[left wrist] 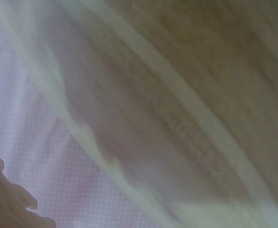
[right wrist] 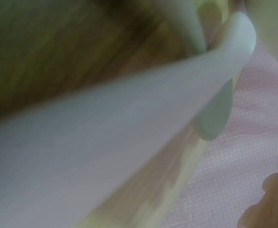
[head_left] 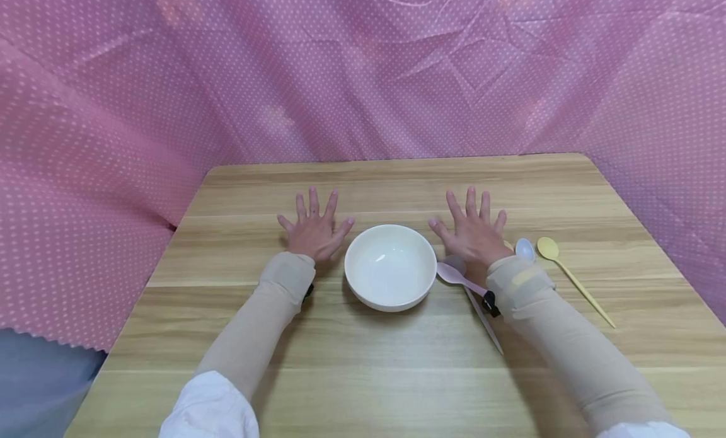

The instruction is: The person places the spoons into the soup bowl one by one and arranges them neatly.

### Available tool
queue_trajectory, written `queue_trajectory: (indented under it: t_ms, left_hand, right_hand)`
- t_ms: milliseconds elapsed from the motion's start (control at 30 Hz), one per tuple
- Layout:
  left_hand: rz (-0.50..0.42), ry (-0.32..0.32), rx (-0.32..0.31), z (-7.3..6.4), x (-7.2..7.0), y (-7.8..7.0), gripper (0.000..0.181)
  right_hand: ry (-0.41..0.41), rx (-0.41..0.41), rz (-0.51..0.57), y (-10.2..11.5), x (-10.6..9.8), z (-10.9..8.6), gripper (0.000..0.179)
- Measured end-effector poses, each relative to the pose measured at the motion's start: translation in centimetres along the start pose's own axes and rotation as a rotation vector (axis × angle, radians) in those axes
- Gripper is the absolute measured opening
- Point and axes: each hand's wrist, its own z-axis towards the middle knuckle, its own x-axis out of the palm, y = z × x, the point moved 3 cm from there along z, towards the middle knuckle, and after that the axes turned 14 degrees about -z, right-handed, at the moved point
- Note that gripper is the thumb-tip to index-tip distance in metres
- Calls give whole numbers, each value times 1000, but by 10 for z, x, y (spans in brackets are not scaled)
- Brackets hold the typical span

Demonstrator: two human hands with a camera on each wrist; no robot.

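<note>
A white bowl [head_left: 391, 268] stands upright between the two hands, and nothing shows inside it. To its left is the left hand [head_left: 314, 235], palm down with fingers spread, holding nothing. The right hand [head_left: 475, 236] mirrors it on the other side, also spread and holding nothing. Whether either palm touches the table cannot be told. Below the right hand and wrist lie a pink spoon [head_left: 462, 278] and a grey spoon [head_left: 484, 321], partly covered. Beyond that wrist are a light blue spoon [head_left: 525, 249], its handle hidden, and a yellow spoon [head_left: 547, 247].
The wooden table [head_left: 391, 375] carries everything. A pink dotted cloth [head_left: 363, 79] hangs behind it and along both sides. A sliver of another yellowish piece [head_left: 508, 244] shows beside the right wrist. In the right wrist view a blurred pale spoon [right wrist: 129, 114] crosses close to the camera.
</note>
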Motion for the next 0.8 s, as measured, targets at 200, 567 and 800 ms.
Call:
queue_trajectory:
  t_ms: [200,567,800]
  left_hand:
    - [-2,-2,1,-1,1,-1,78]
    - [-9,-23,15,0,2,-2,77]
    - [-66,-14,34,-2,2,-4,75]
  right_hand:
    - [4,-2,10,-2,1,-1,84]
    - [10,-3,4,-4,-2,-5,83]
    - [16,-10,19,-3,-4,-7,81]
